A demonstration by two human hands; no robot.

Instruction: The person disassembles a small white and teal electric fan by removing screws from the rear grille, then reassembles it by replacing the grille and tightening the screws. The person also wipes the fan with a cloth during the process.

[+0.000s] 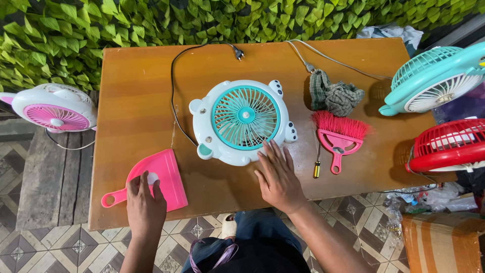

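Both hands lay flat and open near the table's (121, 101) front edge: left hand (145, 205) pressing the pink dustpan (162, 177) still, right hand (277, 177) steadying the teal fan (244, 120) (lying face-up mid-table). Farther right sat a pink brush (339, 135).

Worktop (141, 91): glossy orange-brown wood grain. Centre fan (242, 121): white body, teal grille, small black spots on its ears; black cord (174, 96). Dustpan (161, 177): bright pink, with a white round spot. Hand brush (339, 135): pink handle, deeper pink-red bristles. Cloth (336, 96): grey-green check. Screwdriver (317, 168): yellow and black handle. Other fans: white with pink grille (53, 108), mint with white grille (434, 81), red (447, 146). Leaf wall (151, 23): green. Floor tiles (76, 247): grey-and-cream geometric pattern.
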